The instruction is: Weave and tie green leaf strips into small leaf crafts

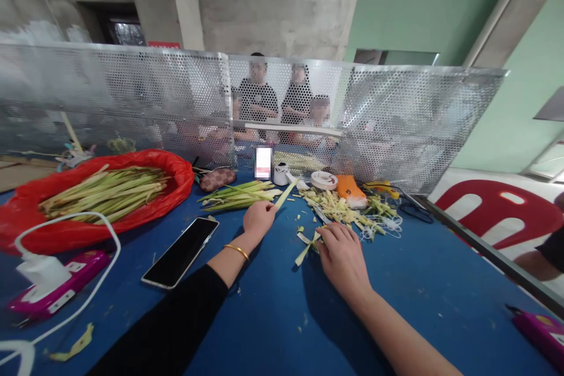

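My left hand (259, 218), with a gold bangle at its wrist, pinches the lower end of a pale green leaf strip (287, 192) that points up and away. My right hand (346, 254) is closed over a small piece of crossed leaf strips (307, 244). Its loose ends stick out to the left of the fingertips; the rest is hidden beneath them. Just beyond my left hand lies a bundle of green leaf strips (238, 195). Behind my right hand spreads a pile of cut leaf scraps (332, 205).
At left, a red plastic bag (176, 173) holds long leaf strips, near a phone (181, 251) and a purple power strip (88, 264). A tape roll (324, 180), an orange packet (350, 187) and white string (390, 226) lie before the perforated metal panel (396, 117). People are behind it.
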{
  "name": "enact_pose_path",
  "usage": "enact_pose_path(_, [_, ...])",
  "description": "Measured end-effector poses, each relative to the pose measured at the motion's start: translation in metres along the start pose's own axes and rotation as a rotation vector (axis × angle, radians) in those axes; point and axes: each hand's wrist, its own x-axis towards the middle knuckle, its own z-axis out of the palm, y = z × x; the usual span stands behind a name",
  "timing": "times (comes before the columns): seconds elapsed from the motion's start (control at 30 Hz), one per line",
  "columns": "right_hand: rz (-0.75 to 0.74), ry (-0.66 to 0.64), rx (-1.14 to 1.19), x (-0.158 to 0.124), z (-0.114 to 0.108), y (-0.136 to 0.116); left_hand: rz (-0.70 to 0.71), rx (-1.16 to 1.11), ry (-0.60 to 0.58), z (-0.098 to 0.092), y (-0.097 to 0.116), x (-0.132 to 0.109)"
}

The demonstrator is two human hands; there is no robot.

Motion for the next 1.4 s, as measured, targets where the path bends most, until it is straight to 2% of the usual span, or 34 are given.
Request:
enact_pose_path(0.17, [0.001, 0.102, 0.151, 0.001, -0.007, -0.003, 0.008, -0.337, -0.125, -0.012, 0.027, -0.046])
enact_pose_path(0.23, [0.062, 0.096, 0.292, 0.0, -0.008, -0.007, -0.115, -0.746, -0.237, -0.016, 0.036, -0.065])
enact_pose_path(0.3, [0.194, 0.034, 0.528, 0.001, -0.008, -0.012, -0.18, -0.941, -0.322, -0.018, 0.041, -0.079])
enact_pose_path(0.43, [0.523, -0.14, 1.113, 0.003, -0.009, -0.021, -0.188, -1.082, -0.458, -0.014, 0.043, -0.095])
enact_pose_path(0.53, [0.635, -0.191, 1.302, 0.005, -0.012, -0.023, -0.212, -1.031, -0.466, -0.008, 0.042, -0.1])
enact_pose_path(0.77, [0.708, -0.154, 1.279, 0.003, -0.013, -0.026, -0.196, -0.917, -0.369, -0.004, 0.041, -0.102])
enact_pose_path(0.93, [0.732, -0.145, 1.266, 0.004, -0.016, -0.027, -0.265, -0.965, -0.412, -0.004, 0.041, -0.102])
enact_pose_path(1.13, [0.716, -0.174, 1.314, 0.007, -0.023, -0.032, -0.262, -1.007, -0.384, -0.007, 0.044, -0.102])
enact_pose_path(1.4, [0.733, -0.251, 1.312, 0.005, -0.019, -0.032, -0.265, -1.019, -0.386, -0.003, 0.04, -0.103])
